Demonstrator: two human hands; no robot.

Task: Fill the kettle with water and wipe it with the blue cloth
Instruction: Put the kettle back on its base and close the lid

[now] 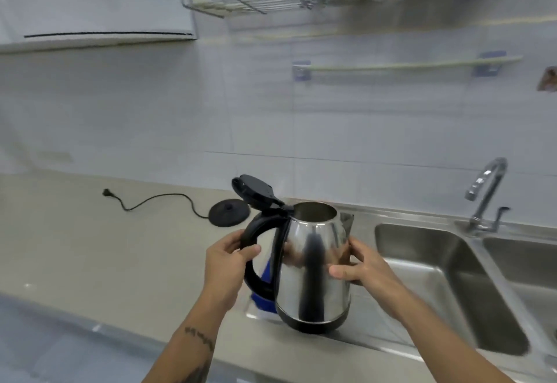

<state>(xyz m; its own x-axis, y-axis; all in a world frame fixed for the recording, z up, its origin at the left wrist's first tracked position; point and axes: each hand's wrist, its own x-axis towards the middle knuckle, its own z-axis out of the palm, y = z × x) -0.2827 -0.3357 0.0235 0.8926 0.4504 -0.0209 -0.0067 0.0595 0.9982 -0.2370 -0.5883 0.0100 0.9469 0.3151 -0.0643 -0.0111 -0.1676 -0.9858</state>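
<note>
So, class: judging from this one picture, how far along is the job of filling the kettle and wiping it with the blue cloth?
Done: the kettle is off its base and its lid stands open. In hand: the left hand grips the handle, the right hand steadies the body, beside the sink. Left: no water runs from the tap, so filling remains, then wiping; the blue cloth lies untouched behind the kettle.

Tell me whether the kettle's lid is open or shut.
Open. The black lid stands flipped back above the handle, leaving the kettle mouth uncovered and its inner wall visible.
</note>
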